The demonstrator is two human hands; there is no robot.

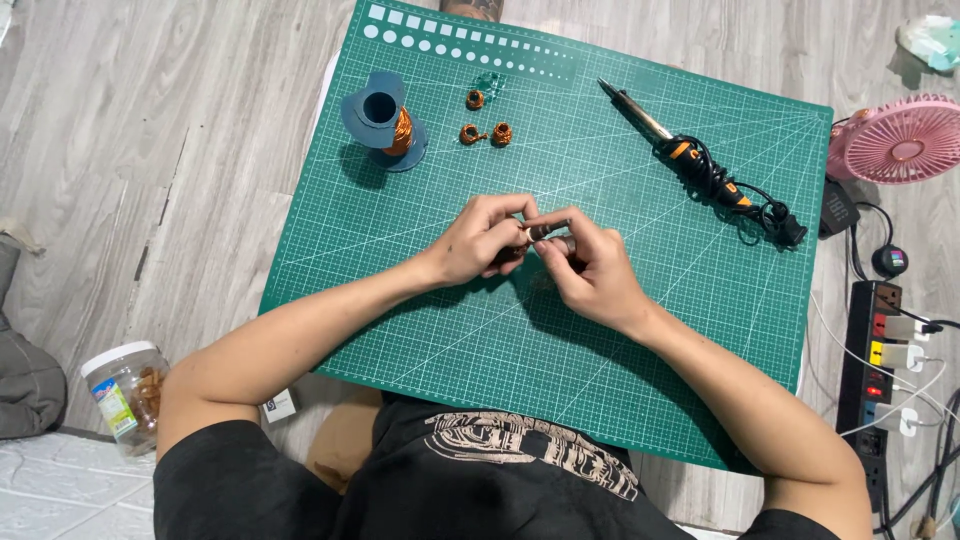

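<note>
Both hands meet over the middle of a green cutting mat [640, 330]. My left hand [478, 240] and my right hand [592, 270] pinch a small dark ring-shaped part [545, 233] with copper wire on it, held just above the mat. The fingers hide most of it. At the back of the mat lie three small copper-wound coils [485, 120]. Left of them stands a blue spool of copper wire [385, 118].
A soldering iron [690, 155] with its black cord lies on the mat's far right. Off the mat to the right are a pink fan [900, 140] and a power strip [875, 370] with plugs. A clear plastic jar [128, 392] sits on the floor at the left.
</note>
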